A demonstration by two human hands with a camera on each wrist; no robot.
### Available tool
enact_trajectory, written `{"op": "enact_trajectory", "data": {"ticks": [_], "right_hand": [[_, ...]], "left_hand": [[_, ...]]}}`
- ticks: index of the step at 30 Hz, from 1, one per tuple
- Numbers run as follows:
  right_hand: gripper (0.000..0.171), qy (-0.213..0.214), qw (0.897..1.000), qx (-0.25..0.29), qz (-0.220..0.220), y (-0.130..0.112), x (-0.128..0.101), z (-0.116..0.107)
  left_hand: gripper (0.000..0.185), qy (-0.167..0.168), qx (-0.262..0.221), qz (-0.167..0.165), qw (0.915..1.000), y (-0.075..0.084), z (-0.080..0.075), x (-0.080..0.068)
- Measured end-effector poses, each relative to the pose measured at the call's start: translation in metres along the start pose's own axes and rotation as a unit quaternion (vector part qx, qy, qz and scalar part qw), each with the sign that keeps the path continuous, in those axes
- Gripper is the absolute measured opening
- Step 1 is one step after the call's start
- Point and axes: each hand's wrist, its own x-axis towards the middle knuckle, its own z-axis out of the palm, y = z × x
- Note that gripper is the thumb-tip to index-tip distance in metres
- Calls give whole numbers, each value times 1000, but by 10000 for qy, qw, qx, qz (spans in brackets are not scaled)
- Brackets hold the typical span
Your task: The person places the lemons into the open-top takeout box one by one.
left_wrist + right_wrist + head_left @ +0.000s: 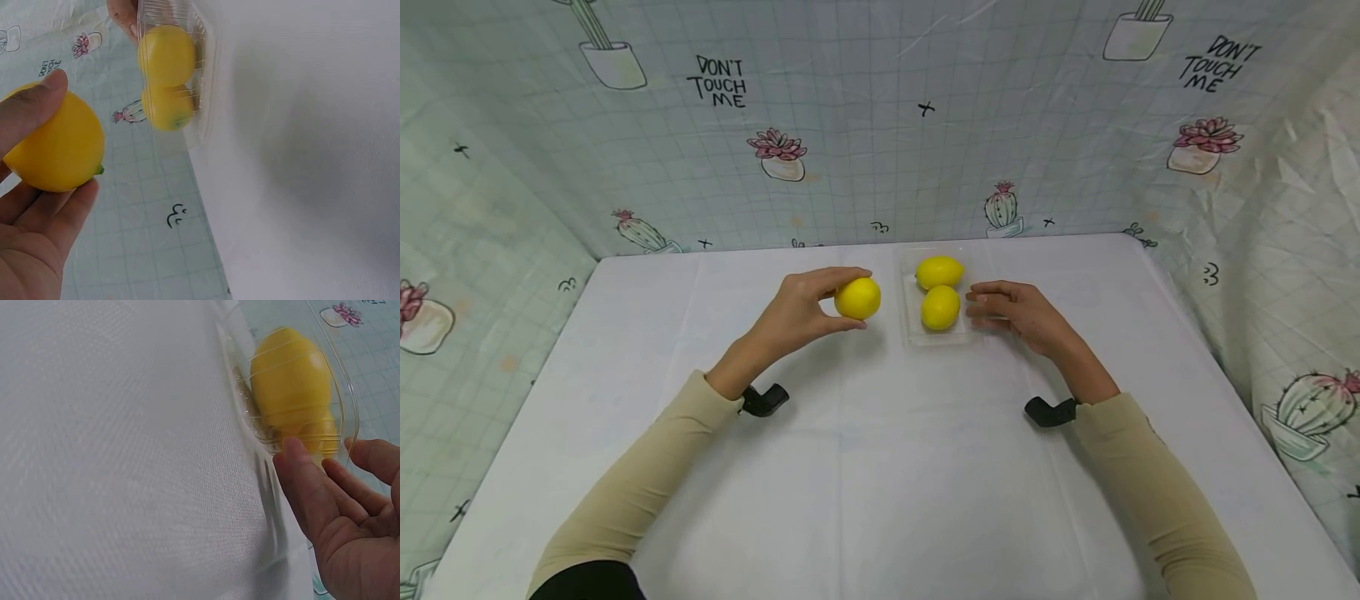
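My left hand [808,307] holds a yellow lemon [857,297] between thumb and fingers just above the white table, left of a clear plastic tray [913,325]. The same lemon [59,147] fills the left of the left wrist view. Two more lemons lie in the tray, one at the back [938,272] and one in front [940,307]. My right hand [1007,308] rests against the tray's right side with its fingers straight. In the right wrist view its fingertips [297,456] touch the tray's wall [247,409] beside a lemon [287,378].
A white cloth covers the table [880,467]. A cactus-print sheet [880,125] hangs behind and on both sides. Black wrist camera mounts [763,399] sit under both sleeves.
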Motion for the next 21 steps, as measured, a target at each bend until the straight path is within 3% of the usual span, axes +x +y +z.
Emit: {"op": "enact_trajectory", "data": {"ticks": [5, 21], "right_hand": [[48, -12, 10000, 29, 3, 0, 1, 1], [49, -110, 9999, 51, 42, -2, 4, 1]], "left_hand": [[69, 63, 241, 92, 9996, -1, 0, 1], [70, 84, 137, -52, 9999, -5, 2, -1]]}}
